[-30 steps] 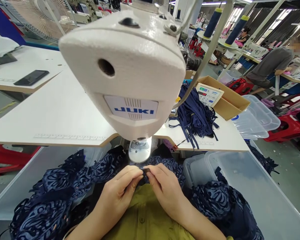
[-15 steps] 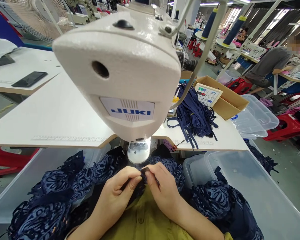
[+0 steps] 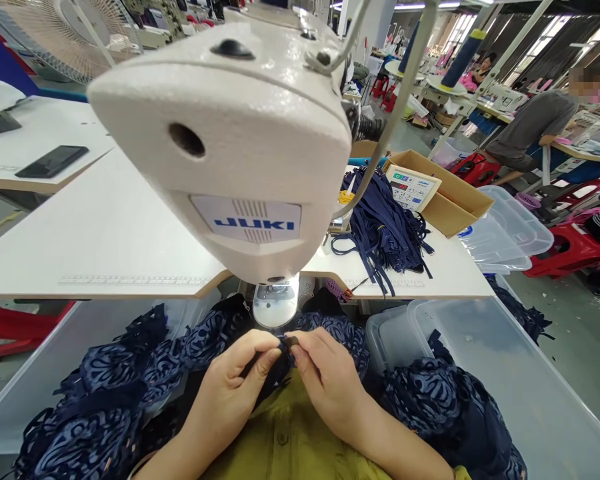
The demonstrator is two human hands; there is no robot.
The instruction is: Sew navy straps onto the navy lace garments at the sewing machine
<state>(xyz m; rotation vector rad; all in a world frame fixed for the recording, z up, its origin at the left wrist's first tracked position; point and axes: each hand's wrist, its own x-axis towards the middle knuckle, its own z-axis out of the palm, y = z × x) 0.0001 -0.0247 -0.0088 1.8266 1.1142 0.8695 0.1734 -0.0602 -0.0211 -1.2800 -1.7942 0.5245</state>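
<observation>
My left hand (image 3: pixel 233 381) and my right hand (image 3: pixel 334 379) meet just in front of the sewing machine's small lit work plate (image 3: pixel 275 312). Each pinches, thumb against forefinger, a narrow dark strip of fabric (image 3: pixel 289 341) stretched between the fingertips. Most of the strip is hidden by my fingers, so its exact kind is unclear. Below and behind my hands lie navy garments (image 3: pixel 336 333) with a lighter blue swirl pattern; whether the strip belongs to one of them cannot be made out. Right above hangs the white JUKI machine head (image 3: pixel 230 147).
Patterned navy pieces fill clear plastic bins at left (image 3: pixel 87 420) and right (image 3: pixel 425 400). On the white table (image 3: pixel 105 233) lie a bundle of navy straps (image 3: pixel 387 220), a control panel (image 3: pixel 411 188) and a cardboard box (image 3: pixel 453 200). A phone (image 3: pixel 53 162) rests at left. Someone sits far right.
My hands keep their pinch at nearly the same spot, and slightly more of the strip shows between them. The view has shifted a little, moving the machine head slightly left.
</observation>
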